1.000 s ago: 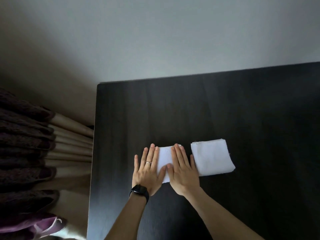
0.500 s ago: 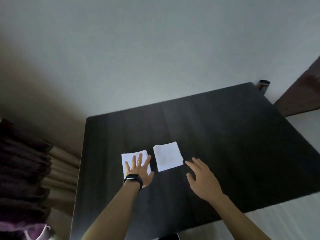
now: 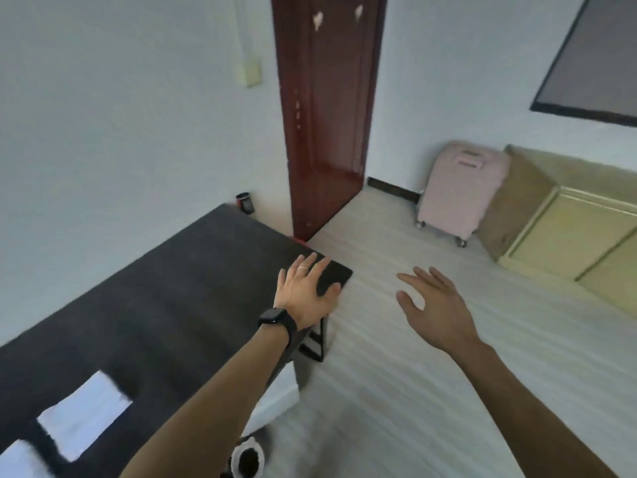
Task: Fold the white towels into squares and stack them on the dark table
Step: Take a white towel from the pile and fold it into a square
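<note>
The far towel point(image 3: 84, 414), a folded white square, lies at the near left of the dark worktop point(image 3: 172, 305). The near towel point(image 3: 15, 460) lies just beside it, cut off by the frame corner. A dark strip of worktop shows between them, so they lie side by side and not stacked. Both are blurred.

The left hand point(image 3: 306, 291) is well apart from them, at the far right corner of the worktop. It is palm down, its fingers straight and slightly spread, the thumb near the right edge, and it holds nothing. A black watch point(image 3: 277, 320) sits on the wrist and a ring point(image 3: 303, 268) on one finger. The forearm crosses the worktop's right edge.

The right hand point(image 3: 434, 305) hangs in the air over the pale floor point(image 3: 396, 391), off the worktop to the right. It is palm down, with fingers spread and relaxed, and has hold of nothing.

Most of the worktop between the towels and the left hand is bare. A dark cup point(image 3: 244, 202) stands just past its far edge by the wall. Beyond the corner is a red-brown door point(image 3: 331, 115). Farther right, a pink suitcase point(image 3: 462, 191) stands beside a yellowish cabinet point(image 3: 568, 243). A round bin point(image 3: 246, 460) sits on the floor near the bottom edge.
</note>
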`<state>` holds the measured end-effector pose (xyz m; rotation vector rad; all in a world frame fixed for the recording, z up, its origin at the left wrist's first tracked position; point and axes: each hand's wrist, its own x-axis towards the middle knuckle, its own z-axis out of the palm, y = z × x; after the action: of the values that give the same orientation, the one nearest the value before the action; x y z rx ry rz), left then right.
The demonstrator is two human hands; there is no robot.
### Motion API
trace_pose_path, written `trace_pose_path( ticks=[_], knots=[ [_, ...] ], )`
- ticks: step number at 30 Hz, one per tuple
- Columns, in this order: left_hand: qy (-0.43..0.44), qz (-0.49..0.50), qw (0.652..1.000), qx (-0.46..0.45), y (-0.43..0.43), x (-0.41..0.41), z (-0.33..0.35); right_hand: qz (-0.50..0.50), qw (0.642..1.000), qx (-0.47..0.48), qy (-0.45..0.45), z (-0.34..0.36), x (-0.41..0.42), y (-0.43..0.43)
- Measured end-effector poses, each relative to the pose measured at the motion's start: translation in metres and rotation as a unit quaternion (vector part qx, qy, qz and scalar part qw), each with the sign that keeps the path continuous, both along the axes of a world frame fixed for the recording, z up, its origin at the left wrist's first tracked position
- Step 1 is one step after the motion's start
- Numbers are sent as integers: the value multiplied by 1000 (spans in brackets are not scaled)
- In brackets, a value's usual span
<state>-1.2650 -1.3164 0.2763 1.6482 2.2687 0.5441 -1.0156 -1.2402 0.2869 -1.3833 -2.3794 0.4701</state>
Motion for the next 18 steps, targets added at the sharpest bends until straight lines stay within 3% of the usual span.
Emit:
trace_pose_path(
  ticks=[6,18],
  knots=[
    [19,-159,971,177,124,129,64,-140,983,80,82,53,136,55],
    [-32,-362,896,256,412,372,141,-325,915,197,135,123,358,230]
  ],
)
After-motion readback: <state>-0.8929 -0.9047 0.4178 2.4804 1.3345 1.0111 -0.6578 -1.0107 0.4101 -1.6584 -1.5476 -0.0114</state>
